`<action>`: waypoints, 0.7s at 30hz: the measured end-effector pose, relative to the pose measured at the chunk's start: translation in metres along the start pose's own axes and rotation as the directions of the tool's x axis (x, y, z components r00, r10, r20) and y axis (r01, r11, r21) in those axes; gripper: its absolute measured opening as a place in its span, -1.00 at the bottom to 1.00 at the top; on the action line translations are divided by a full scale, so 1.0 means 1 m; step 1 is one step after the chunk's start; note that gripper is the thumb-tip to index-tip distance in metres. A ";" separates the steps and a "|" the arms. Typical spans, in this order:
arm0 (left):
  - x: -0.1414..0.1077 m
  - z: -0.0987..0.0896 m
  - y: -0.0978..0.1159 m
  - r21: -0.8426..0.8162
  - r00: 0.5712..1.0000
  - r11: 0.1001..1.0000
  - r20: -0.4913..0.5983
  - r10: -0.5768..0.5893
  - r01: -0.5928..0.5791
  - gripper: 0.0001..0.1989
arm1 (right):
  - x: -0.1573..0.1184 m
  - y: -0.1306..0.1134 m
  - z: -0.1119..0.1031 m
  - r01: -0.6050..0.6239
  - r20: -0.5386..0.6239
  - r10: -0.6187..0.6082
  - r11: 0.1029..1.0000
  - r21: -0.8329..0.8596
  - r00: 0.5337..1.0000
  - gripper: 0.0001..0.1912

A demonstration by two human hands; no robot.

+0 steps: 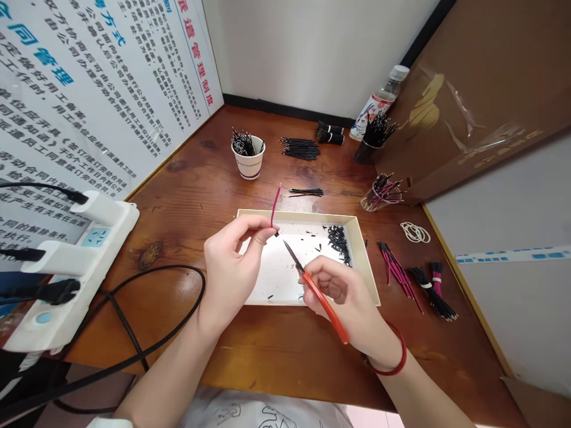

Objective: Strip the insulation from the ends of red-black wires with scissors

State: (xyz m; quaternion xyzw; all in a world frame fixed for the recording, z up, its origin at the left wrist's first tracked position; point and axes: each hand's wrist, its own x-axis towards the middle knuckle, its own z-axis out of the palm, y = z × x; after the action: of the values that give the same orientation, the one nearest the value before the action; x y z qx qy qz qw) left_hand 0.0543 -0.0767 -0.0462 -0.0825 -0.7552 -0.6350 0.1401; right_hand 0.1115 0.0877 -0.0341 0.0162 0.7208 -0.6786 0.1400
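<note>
Between the thumb and fingers of my left hand [236, 261] is a thin magenta wire [275, 205]. It stands up from the pinch, and a short black end shows just below the fingertips. My right hand [341, 288] is closed round red-handled scissors [323, 300], whose dark pointed blades aim up and left. Their tip is close to the black wire end but apart from it. Both hands are over a shallow box [281, 267] with a white bottom. Small black scraps [339, 242] are heaped at its right end, and a few lie scattered.
Behind the box are a paper cup [248, 160] of black wires, loose black wires [301, 148] and a bottle [379, 101]. On the right lie magenta wires [399, 273], tied bundles [435, 294] and rubber bands [414, 232]. A power strip [75, 267] and black cable [178, 324] occupy the left.
</note>
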 end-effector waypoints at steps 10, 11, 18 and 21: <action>-0.002 0.000 0.000 0.026 0.999 0.998 -0.001 0.054 -0.053 -0.93 | 0.004 0.003 0.004 -0.114 -0.044 0.118 0.991 0.076 0.992 -0.75; -0.002 0.000 0.000 0.028 0.999 0.998 0.002 0.054 -0.054 -0.94 | 0.004 0.003 0.004 -0.115 -0.046 0.119 0.991 0.075 0.992 -0.75; -0.003 0.001 0.000 0.060 0.997 0.995 0.019 0.079 -0.080 -0.93 | 0.004 0.003 0.003 -0.113 -0.044 0.117 0.990 0.085 0.992 -0.77; -0.004 0.001 -0.001 0.084 0.995 0.992 0.018 0.098 -0.100 -0.93 | 0.004 0.002 0.003 -0.119 -0.048 0.124 0.988 0.097 0.991 -0.75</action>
State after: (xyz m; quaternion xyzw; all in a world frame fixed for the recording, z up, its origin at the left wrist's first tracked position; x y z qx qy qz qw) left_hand 0.0575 -0.0758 -0.0480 -0.1184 -0.7773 -0.5942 0.1694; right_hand 0.1091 0.0840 -0.0371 0.0850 0.6892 -0.7014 0.1608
